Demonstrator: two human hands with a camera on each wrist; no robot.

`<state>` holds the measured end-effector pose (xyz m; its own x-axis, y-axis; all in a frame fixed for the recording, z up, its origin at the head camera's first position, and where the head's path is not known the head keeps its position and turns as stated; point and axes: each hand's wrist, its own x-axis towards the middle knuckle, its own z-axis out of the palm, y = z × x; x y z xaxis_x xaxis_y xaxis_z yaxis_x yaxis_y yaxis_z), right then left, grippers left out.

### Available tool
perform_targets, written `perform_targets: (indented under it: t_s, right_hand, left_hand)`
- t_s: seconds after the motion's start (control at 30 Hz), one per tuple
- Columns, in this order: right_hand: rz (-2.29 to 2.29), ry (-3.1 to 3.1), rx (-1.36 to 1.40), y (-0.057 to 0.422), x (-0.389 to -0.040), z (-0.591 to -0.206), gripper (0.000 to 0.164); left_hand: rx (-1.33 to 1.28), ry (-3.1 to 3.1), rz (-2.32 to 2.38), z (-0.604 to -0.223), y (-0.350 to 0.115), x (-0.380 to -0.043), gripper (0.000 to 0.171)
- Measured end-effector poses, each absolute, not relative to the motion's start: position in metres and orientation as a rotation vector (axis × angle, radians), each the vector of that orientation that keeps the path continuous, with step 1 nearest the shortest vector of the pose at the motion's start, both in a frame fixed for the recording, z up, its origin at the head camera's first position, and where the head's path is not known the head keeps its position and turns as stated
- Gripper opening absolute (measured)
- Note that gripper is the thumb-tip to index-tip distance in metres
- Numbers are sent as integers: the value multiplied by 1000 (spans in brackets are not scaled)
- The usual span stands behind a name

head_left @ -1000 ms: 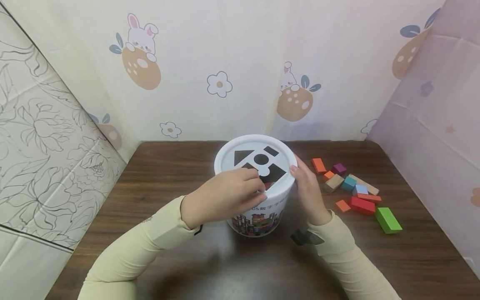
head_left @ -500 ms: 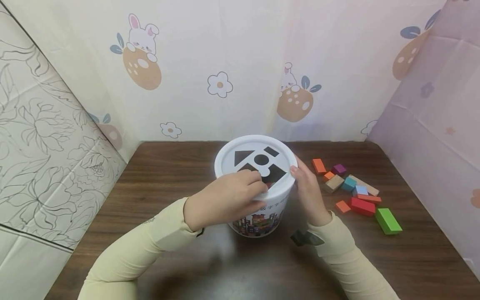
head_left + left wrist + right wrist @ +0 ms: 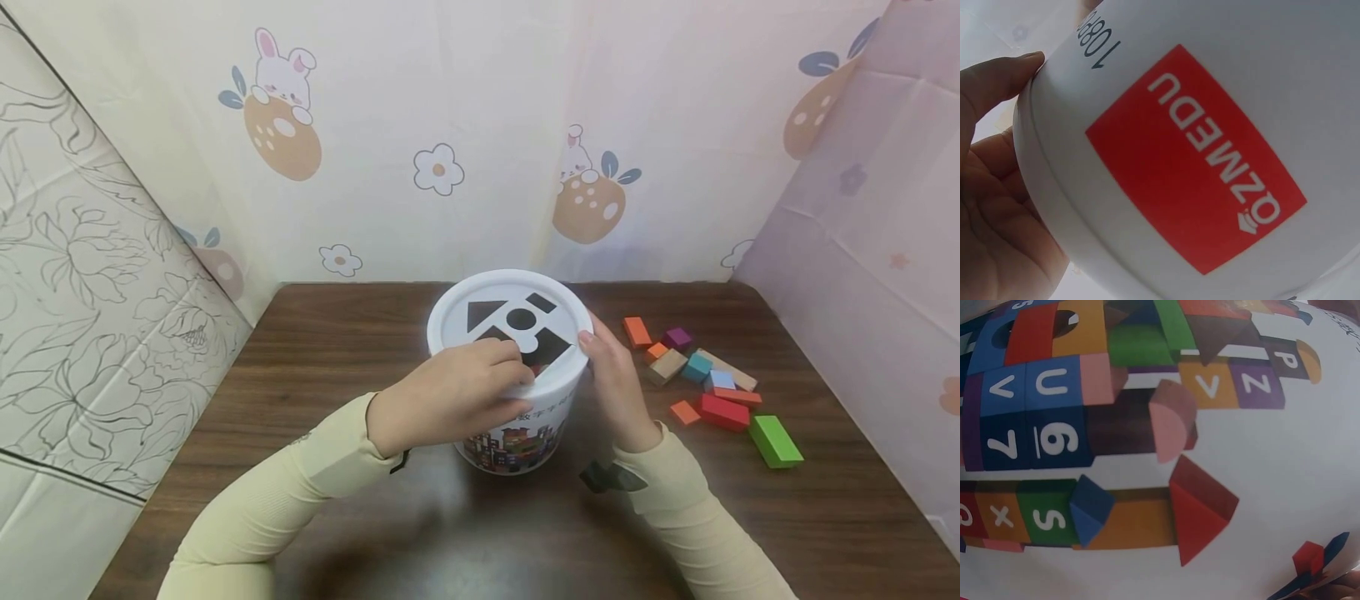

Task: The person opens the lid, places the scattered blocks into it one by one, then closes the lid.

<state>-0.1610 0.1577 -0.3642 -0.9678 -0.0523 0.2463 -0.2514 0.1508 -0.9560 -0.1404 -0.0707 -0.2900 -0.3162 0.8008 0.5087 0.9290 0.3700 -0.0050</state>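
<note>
A white bucket [image 3: 517,446] printed with colourful toy blocks stands on the table, its white lid [image 3: 459,321] pierced by black-looking shaped openings. In the head view my left hand [image 3: 453,387] lies over the lid's near left, fingers bent at an opening and thumb below the rim. The left wrist view has this hand at the lid's edge, beside a red label [image 3: 1194,162] on the bucket wall. Something red shows inside the near opening. My right hand [image 3: 618,383] grips the bucket's right side, thumb on the lid rim, other fingers mostly hidden behind it.
Right of the bucket lies a loose group of wooden blocks, among them a red block [image 3: 724,412], a green block [image 3: 776,441], a teal block [image 3: 697,367] and a purple block [image 3: 677,337]. Patterned cloth hangs behind the dark wooden table [image 3: 337,350] and at both sides.
The left hand has shifted very slightly at the lid opening, its thumb now a little lower on the rim. The right hand, bucket and loose blocks look unchanged.
</note>
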Motion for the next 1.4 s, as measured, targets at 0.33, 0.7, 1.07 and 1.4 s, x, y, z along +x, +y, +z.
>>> perform_targets:
  t_s: [0.33,0.7,1.07,1.4]
  right_hand:
    - [1937,-2253,324,159,-162,-366,51]
    - [1948,-2249,328,159,-162,-365,51]
    - [1919,-2261,319,159,-161,-365,52]
    - [1929,-2313,247,162,-157,-363,59]
  left_hand:
    - [-1487,-2231,-419,-290,-71,-140,16]
    - [-1488,-2224,-450,-290,-71,-142,16]
    - [-1478,-2207,-443,-291,-71,-141,18]
    - [-1443,-2146,-481,-277,-73,-138,18]
